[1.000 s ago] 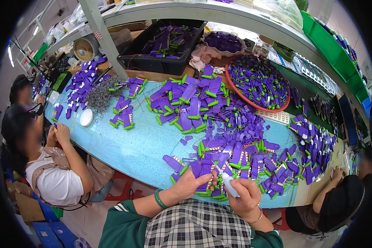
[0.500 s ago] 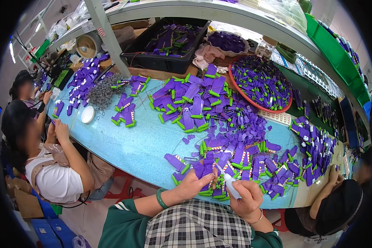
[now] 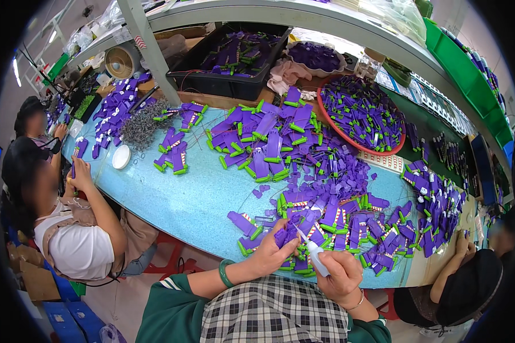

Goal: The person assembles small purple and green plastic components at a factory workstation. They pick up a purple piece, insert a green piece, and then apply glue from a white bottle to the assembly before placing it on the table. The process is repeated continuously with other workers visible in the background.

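Turquoise table [image 3: 171, 194], purple parts [image 3: 280, 143] heaped.

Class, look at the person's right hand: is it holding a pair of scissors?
No. The right hand grips a small white squeeze bottle, its nozzle pointed at the purple part pinched in the left hand.

A long light-blue table [image 3: 183, 197] carries heaps of purple and green plastic parts [image 3: 269, 143]. A tangle of thin grey wire [image 3: 140, 123] lies near its left end, with a small white dish [image 3: 121, 156] just beside it. A red-rimmed round basin [image 3: 360, 111] full of purple pieces sits toward the far right, and a black tray [image 3: 229, 60] stands behind the heaps.
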Demonstrator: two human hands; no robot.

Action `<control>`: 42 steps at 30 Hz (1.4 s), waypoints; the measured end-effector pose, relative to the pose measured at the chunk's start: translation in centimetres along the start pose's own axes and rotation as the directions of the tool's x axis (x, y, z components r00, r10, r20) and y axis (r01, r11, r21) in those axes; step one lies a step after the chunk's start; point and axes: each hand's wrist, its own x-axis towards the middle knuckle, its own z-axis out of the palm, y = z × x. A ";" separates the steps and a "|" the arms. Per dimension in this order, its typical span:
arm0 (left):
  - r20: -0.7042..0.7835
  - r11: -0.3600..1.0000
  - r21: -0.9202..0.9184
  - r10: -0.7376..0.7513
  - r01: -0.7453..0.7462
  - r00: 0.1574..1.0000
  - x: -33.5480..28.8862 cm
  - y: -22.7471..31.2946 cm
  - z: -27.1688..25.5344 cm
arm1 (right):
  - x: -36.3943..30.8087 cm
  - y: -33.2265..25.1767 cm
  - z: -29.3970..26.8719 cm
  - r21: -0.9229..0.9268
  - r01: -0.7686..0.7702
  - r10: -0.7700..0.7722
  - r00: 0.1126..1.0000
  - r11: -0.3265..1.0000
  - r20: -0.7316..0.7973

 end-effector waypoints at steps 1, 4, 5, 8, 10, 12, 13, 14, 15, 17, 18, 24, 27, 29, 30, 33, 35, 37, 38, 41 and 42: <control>0.001 1.000 0.007 0.008 -0.008 1.000 0.0 0.0 -0.1 | 0.0 0.0 0.0 -0.006 0.006 -0.006 1.000 1.000 0.005; 0.025 1.000 0.011 0.005 -0.005 1.000 0.1 -0.4 -0.4 | 0.1 0.1 -0.1 -0.020 0.018 -0.017 1.000 1.000 0.013; 0.036 1.000 0.010 -0.001 0.001 0.999 0.1 -0.4 -0.5 | 0.0 0.1 -0.1 -0.021 0.019 -0.019 1.000 1.000 0.012; 0.057 0.999 -0.046 0.006 -0.003 0.998 0.1 -0.2 -0.7 | 0.0 0.1 -0.1 -0.019 0.023 -0.023 1.000 1.000 -0.008; 0.085 0.991 -0.123 -0.047 0.058 0.995 0.4 0.4 -1.2 | -0.1 0.0 -0.1 -0.012 0.029 -0.029 0.999 1.000 -0.019; 0.104 0.972 -0.216 -0.075 0.096 0.992 0.6 1.2 -1.4 | -0.1 0.0 -0.1 0.001 0.039 -0.039 0.999 0.999 -0.019; 0.107 0.957 -0.271 -0.077 0.103 0.991 0.7 1.7 -1.3 | -0.1 0.0 -0.1 0.012 0.038 -0.038 0.999 0.999 -0.005; 0.110 0.939 -0.325 -0.078 0.110 0.991 0.7 2.0 -1.4 | -0.1 0.0 0.0 0.022 0.037 -0.037 0.999 0.999 0.008; 0.109 0.937 -0.332 -0.073 0.106 0.991 0.8 2.0 -1.5 | -0.1 0.0 0.0 0.031 0.035 -0.035 0.999 0.999 0.022; 0.127 0.941 -0.323 -0.060 0.098 0.990 0.9 2.3 -1.7 | 0.0 0.1 0.0 0.033 0.045 -0.046 0.998 0.998 0.037; 0.136 0.943 -0.319 -0.053 0.094 0.989 0.9 2.5 -1.8 | 0.0 0.1 0.1 0.034 0.051 -0.052 0.998 0.998 0.044; 0.073 0.977 -0.213 0.017 -0.001 0.997 0.8 2.5 -1.7 | 0.0 0.2 0.3 0.049 0.064 -0.065 0.997 0.997 0.037; 0.093 0.975 -0.222 0.009 0.011 0.996 0.8 2.3 -1.8 | 0.1 0.3 0.3 0.061 0.072 -0.075 0.996 0.996 0.046; 0.098 0.978 -0.208 0.013 0.008 0.995 0.8 2.0 -1.9 | 0.1 0.2 0.3 0.055 0.075 -0.077 0.996 0.996 0.041; 0.099 0.980 -0.201 0.014 0.006 0.995 0.8 1.7 -1.9 | 0.1 0.3 0.3 0.053 0.076 -0.078 0.996 0.996 0.039; 0.056 0.991 -0.119 0.074 -0.067 0.996 0.6 1.0 -1.6 | 0.0 0.1 0.1 0.029 0.070 -0.070 0.997 0.997 0.028; -0.002 0.992 -0.042 0.122 -0.122 0.993 0.5 0.8 -1.3 | 0.1 0.0 0.0 0.033 0.062 -0.064 0.997 0.998 0.035; -0.031 0.990 -0.009 0.139 -0.140 0.990 0.5 0.8 -1.2 | 0.0 -0.1 -0.2 0.020 0.051 -0.052 0.997 0.998 0.050; -0.035 0.991 -0.014 0.133 -0.134 0.990 0.5 0.7 -1.2 | -0.1 -0.1 -0.3 0.007 0.046 -0.046 0.997 0.999 0.061; -0.057 0.991 -0.008 0.130 -0.130 0.990 0.7 0.9 -1.2 | -0.4 -0.1 -0.4 0.004 0.059 -0.059 0.996 0.998 0.066; -0.067 0.992 -0.001 0.129 -0.130 0.989 0.6 1.0 -1.1 | -0.4 -0.1 -0.4 0.010 0.067 -0.068 0.996 0.998 0.063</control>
